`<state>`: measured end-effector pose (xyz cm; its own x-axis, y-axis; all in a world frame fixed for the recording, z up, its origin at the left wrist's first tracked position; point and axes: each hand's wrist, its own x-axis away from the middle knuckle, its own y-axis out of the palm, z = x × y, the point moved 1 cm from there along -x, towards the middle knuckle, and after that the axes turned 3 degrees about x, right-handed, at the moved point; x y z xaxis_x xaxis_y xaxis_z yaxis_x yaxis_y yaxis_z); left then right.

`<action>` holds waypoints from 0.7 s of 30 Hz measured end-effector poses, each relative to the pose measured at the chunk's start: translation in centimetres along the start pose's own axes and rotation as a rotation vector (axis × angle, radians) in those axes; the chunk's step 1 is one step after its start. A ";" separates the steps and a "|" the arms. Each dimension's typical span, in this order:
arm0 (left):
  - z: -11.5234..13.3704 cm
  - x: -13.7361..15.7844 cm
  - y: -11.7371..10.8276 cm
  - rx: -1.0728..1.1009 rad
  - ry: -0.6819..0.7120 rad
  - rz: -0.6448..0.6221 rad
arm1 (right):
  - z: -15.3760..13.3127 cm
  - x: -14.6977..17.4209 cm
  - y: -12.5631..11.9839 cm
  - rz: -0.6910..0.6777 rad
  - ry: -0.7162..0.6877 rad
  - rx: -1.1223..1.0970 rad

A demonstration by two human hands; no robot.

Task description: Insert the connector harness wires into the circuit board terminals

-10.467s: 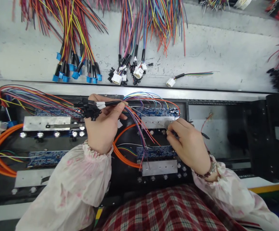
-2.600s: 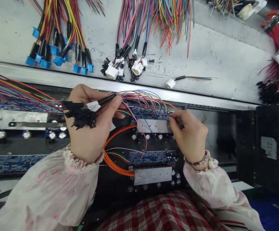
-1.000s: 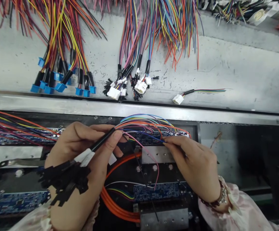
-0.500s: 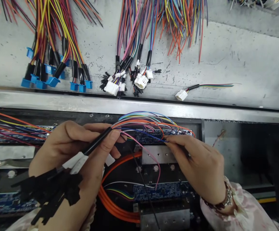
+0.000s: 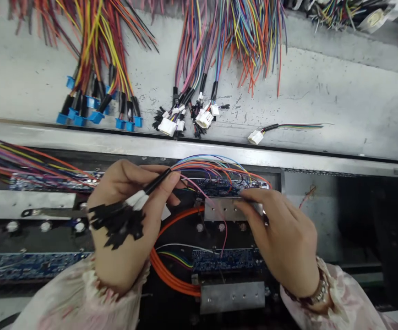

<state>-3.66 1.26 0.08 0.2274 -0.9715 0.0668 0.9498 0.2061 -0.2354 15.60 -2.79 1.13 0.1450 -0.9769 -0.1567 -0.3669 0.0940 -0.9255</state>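
My left hand (image 5: 130,206) is closed around the black sleeve (image 5: 155,182) of a wire harness. White and black connectors (image 5: 119,220) hang from the sleeve's near end, over my wrist. From its far end, thin coloured wires (image 5: 212,164) arch across to a blue circuit board (image 5: 215,187). One pink wire (image 5: 225,224) droops apart from the others, its tip by a lower circuit board (image 5: 226,260). Just in front of the upper board is my right hand (image 5: 281,233), thumb and index finger apart, with no wire visible between them.
A metal rail (image 5: 199,149) runs along the back of the black housing. Beyond it lie harnesses with blue connectors (image 5: 95,117), others with white connectors (image 5: 204,119), and a single short harness (image 5: 255,136). Thick orange cable (image 5: 174,282) loops between the boards; more wires (image 5: 30,158) cross at left.
My right thumb and index finger have parted from the blue wire they pinched, and it now lies among the others at the board. The view has shifted, and my left hand appears further right.
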 end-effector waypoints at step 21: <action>-0.9 0.3 0.8 0.078 0.195 0.008 | 4.7 1.0 0.1 0.141 0.118 0.044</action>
<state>-3.00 1.03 -0.99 0.1959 -0.9725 -0.1259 0.9636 0.2147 -0.1593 19.97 -2.84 -0.76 -0.0149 -0.9689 -0.2472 -0.3349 0.2378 -0.9118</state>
